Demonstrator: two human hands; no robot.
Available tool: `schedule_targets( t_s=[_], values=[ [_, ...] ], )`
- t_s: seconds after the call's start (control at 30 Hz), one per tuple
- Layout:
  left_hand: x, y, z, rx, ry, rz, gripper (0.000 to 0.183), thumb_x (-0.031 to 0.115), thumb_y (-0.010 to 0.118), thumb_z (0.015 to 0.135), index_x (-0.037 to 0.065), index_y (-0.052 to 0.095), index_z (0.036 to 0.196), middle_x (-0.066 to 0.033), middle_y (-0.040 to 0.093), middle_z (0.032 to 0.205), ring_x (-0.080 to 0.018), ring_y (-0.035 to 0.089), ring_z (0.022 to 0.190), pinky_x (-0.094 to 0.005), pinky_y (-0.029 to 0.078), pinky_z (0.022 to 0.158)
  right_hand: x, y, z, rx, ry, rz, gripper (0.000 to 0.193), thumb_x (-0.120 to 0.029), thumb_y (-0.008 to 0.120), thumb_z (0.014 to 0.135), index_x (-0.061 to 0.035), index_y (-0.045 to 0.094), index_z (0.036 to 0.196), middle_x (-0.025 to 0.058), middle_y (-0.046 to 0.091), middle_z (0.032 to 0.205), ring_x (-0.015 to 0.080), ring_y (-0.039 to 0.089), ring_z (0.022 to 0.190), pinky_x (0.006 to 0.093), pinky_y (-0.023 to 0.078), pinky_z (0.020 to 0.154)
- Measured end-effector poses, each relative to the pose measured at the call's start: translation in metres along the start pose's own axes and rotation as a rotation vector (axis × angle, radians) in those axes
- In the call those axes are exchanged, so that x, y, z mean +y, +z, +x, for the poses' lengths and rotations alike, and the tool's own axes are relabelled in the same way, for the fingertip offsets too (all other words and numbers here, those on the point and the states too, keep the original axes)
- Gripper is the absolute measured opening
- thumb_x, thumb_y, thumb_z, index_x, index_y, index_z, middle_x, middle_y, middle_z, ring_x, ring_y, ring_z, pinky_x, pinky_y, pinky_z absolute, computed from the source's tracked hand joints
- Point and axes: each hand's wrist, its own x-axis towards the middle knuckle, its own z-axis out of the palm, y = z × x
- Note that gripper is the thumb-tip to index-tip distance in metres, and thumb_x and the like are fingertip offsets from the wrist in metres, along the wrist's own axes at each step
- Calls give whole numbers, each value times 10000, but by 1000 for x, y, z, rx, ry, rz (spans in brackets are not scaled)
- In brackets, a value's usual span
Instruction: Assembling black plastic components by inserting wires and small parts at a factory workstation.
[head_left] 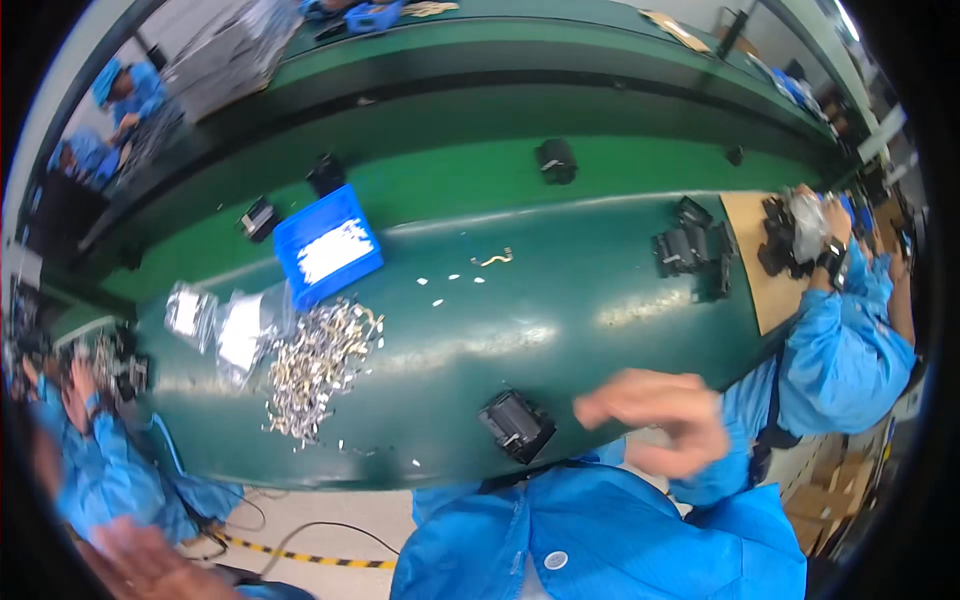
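My right hand (pixel 660 415) is raised over the table's near edge, blurred by motion. Its fingers curve to the left, apart from the thumb, and nothing shows in them. Just left of it, a black boxy plastic part (pixel 517 425) rests on the green table. At the lower left corner is my left hand (pixel 150 562), also blurred, away from the tabletop. Its fingers look stretched out, with no object visible in them. A heap of small metallic and white strip-like pieces (pixel 318 365) lies on the left half of the table.
A blue bin (pixel 375 262) of white pieces stands behind clear plastic bags (pixel 240 335). A thin tan strip (pixel 493 259) and white bits lie mid-table. Black parts (pixel 685 248) sit beside a tan board (pixel 755 280), where a co-worker's hand (pixel 836 225) works. More co-workers sit left.
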Motion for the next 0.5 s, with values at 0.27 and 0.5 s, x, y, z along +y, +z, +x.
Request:
schedule_targets(
  t_s=[0.27,0.5],
  values=[
    [-178,128,-52,-677,-452,790,862,247,947,727,4,604,1479,-244,661,1391,-429,651,1242,-500,520,1039,83,66,-67,141,260,-406,1068,-229,961,716,-69,444,1636,172,518,1601,397,535,1402,493,426,1170],
    [-196,138,-63,-795,-516,809,780,195,904,698,11,641,1409,-173,747,1252,-380,700,1167,-485,526,1016,108,90,-51,119,238,-518,1114,-365,929,731,-99,394,1671,160,515,1606,353,549,1368,485,428,1107]
  ],
)
